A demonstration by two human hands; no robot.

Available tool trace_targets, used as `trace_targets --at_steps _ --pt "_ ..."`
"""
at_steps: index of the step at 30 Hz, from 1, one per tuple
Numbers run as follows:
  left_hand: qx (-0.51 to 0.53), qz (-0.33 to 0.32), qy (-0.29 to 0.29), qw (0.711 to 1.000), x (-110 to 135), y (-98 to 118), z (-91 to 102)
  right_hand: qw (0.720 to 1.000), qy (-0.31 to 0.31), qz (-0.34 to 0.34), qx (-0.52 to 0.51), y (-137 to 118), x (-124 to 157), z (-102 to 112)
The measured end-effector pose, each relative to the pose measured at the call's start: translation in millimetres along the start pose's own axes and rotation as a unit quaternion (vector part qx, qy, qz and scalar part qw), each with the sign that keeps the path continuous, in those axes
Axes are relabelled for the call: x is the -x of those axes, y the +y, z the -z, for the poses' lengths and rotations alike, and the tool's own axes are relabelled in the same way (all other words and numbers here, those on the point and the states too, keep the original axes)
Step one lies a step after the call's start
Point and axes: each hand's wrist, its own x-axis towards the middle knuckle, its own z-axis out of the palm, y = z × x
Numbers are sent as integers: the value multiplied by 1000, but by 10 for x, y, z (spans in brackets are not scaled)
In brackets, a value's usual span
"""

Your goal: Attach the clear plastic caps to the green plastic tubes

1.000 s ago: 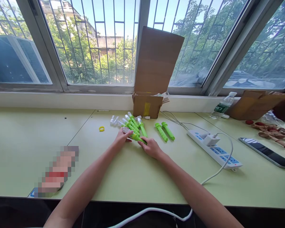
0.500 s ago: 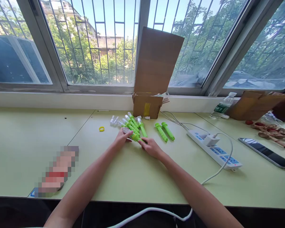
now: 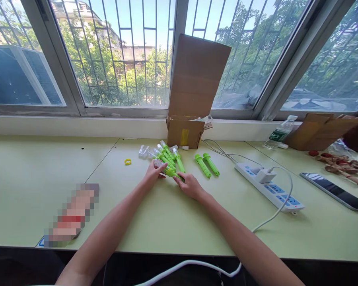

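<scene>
A green plastic stick with a clear cap [image 3: 168, 171] lies across the pale green table [image 3: 173, 222], gripped at both ends. My left hand [image 3: 152, 174] is closed on its clear-capped end. My right hand [image 3: 190, 185] is closed on its green end. Just behind them lie several more green sticks with clear caps [image 3: 167, 155]. Two plain green sticks [image 3: 207, 165] lie apart to the right. A few loose clear caps [image 3: 143, 151] and a small yellow ring [image 3: 127, 161] sit to the left.
An open cardboard box [image 3: 185, 131] stands at the window sill. A white power strip [image 3: 270, 186] with a plugged charger and cable lies to the right, then a phone [image 3: 335, 190], a water bottle [image 3: 279, 136], more cardboard and wooden toys [image 3: 340, 165].
</scene>
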Motion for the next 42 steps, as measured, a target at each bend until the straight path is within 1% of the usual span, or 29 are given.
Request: trace_targets --at_steps 20,42 --pt "-2 11 23 1000 2 17 -40 1000 15 3 8 12 -1 -12" --pt "-5 28 24 999 -28 -7 -40 1000 8 -12 15 8 -12 -6"
